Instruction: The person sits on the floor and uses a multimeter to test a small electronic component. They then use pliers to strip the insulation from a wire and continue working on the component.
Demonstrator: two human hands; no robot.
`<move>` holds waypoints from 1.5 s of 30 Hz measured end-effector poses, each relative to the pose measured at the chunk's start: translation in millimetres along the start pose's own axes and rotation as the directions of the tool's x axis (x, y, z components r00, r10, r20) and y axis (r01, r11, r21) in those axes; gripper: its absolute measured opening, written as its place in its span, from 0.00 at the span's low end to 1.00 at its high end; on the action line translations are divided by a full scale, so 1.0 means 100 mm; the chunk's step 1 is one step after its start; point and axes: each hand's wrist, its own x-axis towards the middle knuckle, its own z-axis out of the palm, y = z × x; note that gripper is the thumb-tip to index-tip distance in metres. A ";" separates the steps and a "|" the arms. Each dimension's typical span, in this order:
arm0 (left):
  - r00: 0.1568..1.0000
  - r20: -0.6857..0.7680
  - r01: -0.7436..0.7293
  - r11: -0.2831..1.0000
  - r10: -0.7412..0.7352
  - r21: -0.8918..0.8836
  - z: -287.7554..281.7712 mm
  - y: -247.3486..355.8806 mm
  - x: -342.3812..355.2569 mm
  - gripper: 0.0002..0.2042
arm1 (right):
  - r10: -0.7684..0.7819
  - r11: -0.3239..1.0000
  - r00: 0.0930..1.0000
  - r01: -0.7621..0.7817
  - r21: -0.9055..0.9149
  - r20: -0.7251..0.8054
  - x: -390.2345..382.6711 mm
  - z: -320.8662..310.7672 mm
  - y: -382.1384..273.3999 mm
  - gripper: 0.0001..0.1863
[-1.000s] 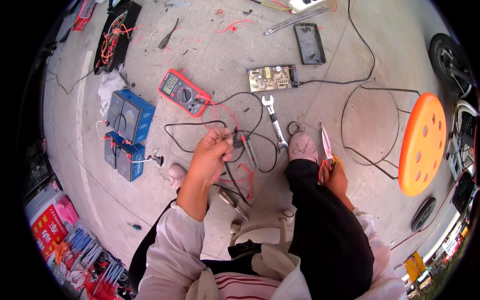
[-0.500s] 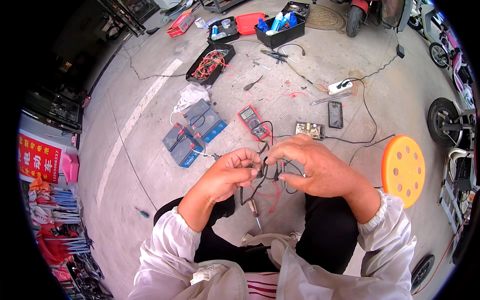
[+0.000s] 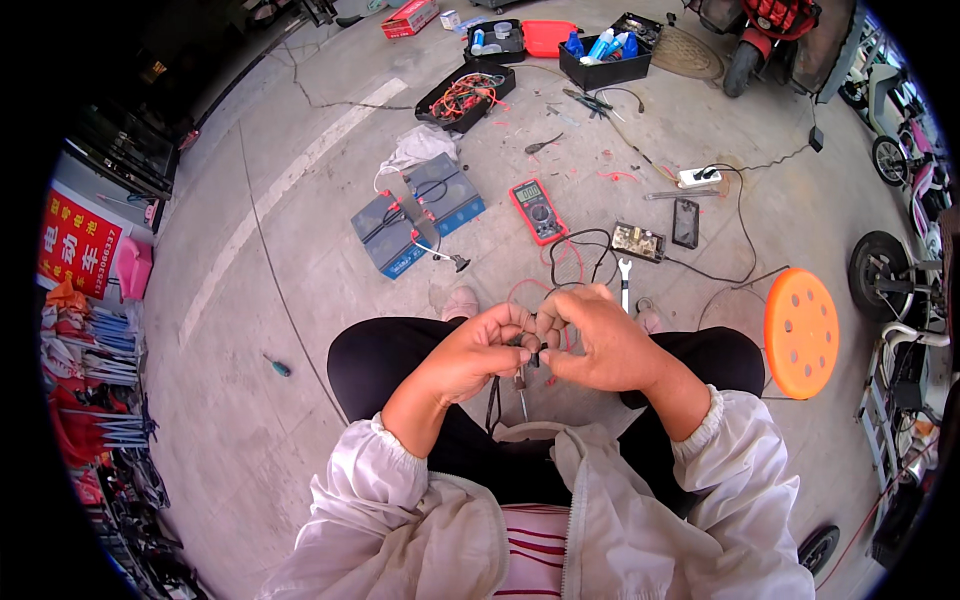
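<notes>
Above my lap, my left hand (image 3: 482, 350) pinches a black cable (image 3: 493, 405) whose loop hangs down below it. My right hand (image 3: 600, 342) meets it fingertip to fingertip, closed on a small black plug end (image 3: 538, 352); the fingers partly cover it. Beneath my hands a screwdriver (image 3: 522, 393) lies on the floor, its handle partly hidden. Just beyond are a wrench (image 3: 625, 285), a red multimeter (image 3: 540, 212) with a lit display, and an opened charger case with its circuit board showing (image 3: 638, 241). A black cable runs in loops between charger and hands.
Blue-grey batteries (image 3: 390, 235) with red terminals stand at left. A black tray of wires (image 3: 465, 95) and a box of blue-and-white tubes (image 3: 605, 68) sit farther off. A white power strip (image 3: 699, 177), black case cover (image 3: 686, 223) and orange stool (image 3: 803, 335) are at right.
My hands have come together, fingertips now meeting at the small black plug end. The cable between them is largely hidden now. The view has shifted, and the wrench has come into sight.
</notes>
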 end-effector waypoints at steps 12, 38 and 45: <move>0.999 0.001 0.040 0.999 -0.040 0.032 -0.11 -0.14 -0.12 0.15 | 0.000 0.987 0.994 -0.018 0.157 0.113 -0.11 0.28 0.28 0.15; 0.995 -0.064 0.086 0.994 -0.082 0.061 -0.18 -0.15 -0.09 0.15 | 0.191 0.390 0.865 -0.500 0.773 0.464 -0.24 0.26 0.34 0.15; 0.996 -0.041 0.082 0.995 -0.079 0.058 -0.19 -0.19 -0.08 0.15 | 0.332 0.490 0.848 -0.530 0.693 0.414 -0.22 0.38 0.35 0.14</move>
